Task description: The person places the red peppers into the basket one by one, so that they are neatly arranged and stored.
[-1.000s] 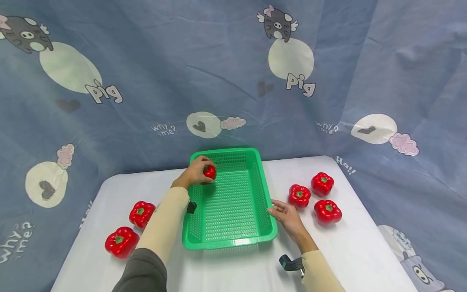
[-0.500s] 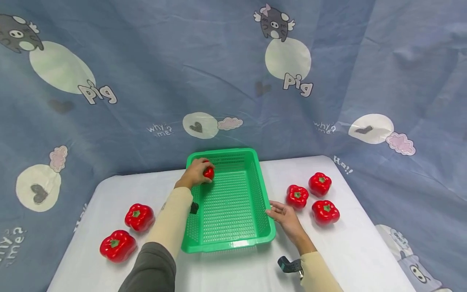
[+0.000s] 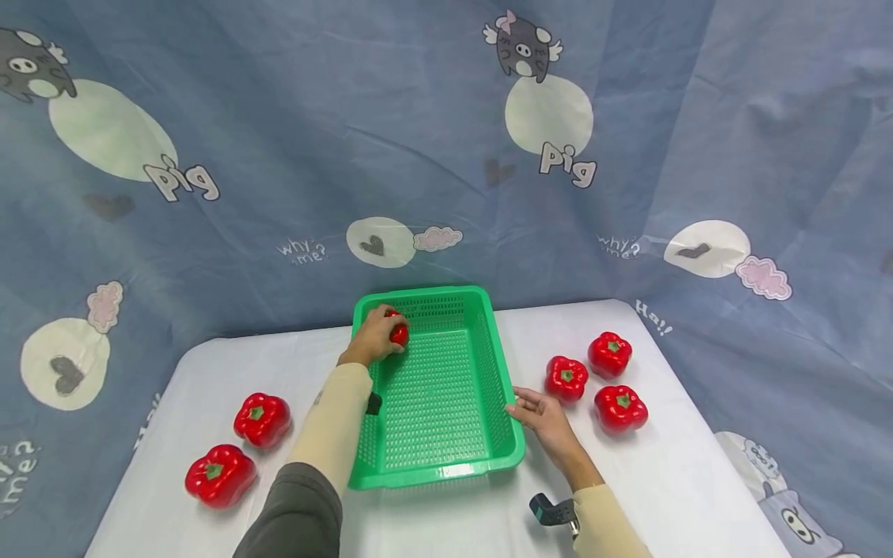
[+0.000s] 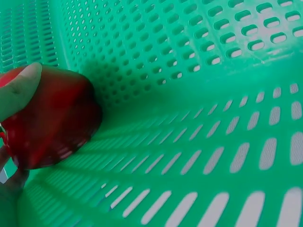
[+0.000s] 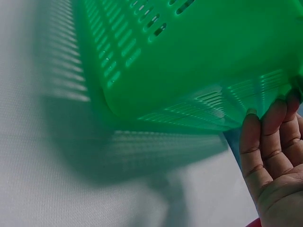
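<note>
I see the left hand (image 3: 374,336) gripping a glossy red pepper (image 4: 61,116), the right hand (image 3: 549,421) touching the green basket (image 3: 436,399) straight-fingered.

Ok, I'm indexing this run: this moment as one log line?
left hand: grips red pepper far left in green basket; right hand: at basket's right rim; table left: two peppers; table right: three peppers

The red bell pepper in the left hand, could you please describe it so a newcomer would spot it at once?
In the middle of the head view is a green perforated plastic basket. In its far left corner, the left hand grips a glossy red bell pepper. It is the only pepper inside the basket; the others sit on the white table.
</note>
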{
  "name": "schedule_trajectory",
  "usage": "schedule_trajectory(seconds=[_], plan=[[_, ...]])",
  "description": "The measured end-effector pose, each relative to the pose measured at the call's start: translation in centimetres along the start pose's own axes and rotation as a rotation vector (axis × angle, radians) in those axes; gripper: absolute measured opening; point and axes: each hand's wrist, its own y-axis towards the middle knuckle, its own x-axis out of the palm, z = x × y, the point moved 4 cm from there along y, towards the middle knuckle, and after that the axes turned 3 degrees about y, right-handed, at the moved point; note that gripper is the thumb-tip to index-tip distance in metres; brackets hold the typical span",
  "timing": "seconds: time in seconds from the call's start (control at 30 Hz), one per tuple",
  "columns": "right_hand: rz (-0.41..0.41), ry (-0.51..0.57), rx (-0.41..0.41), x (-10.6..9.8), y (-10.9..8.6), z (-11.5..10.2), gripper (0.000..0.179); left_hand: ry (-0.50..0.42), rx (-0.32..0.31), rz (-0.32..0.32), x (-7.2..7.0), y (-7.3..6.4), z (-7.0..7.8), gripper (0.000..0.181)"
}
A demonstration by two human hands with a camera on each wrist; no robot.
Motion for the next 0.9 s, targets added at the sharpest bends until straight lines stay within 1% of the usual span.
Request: schedule_trajectory(seconds=[0.07, 0.17, 0.3, 0.4, 0.6, 0.77, 0.9], plan=[[0.003, 0.0, -0.003, -0.07, 0.03, 0.05, 0.047, 0.028, 0.004, 0.005, 0.09, 0.1, 0.08, 0.046], [0.003, -0.008, 0.002, -0.12, 0.0, 0.1, 0.048, 0.054, -0.005, -0.005, 0.29, 0.26, 0.07, 0.046], [-0.003, -0.014, 0.007, -0.01, -0.07, 0.05, 0.05, 0.056, -0.026, -0.012, 0.46, 0.46, -0.09, 0.046], [-0.002, -0.014, 0.005, 0.11, -0.15, -0.1, 0.051, 0.043, -0.029, -0.008, 0.45, 0.58, -0.16, 0.046], [0.01, -0.009, 0.011, 0.15, -0.2, -0.25, 0.049, 0.015, -0.025, -0.011, 0.4, 0.71, -0.15, 0.049], [0.0, -0.007, 0.012, 0.14, -0.21, -0.27, 0.05, 0.048, -0.019, -0.035, 0.26, 0.74, 0.06, 0.055], [-0.012, -0.005, 0.005, 0.04, -0.16, -0.24, 0.05, 0.072, 0.004, -0.044, -0.19, 0.54, 0.22, 0.059]])
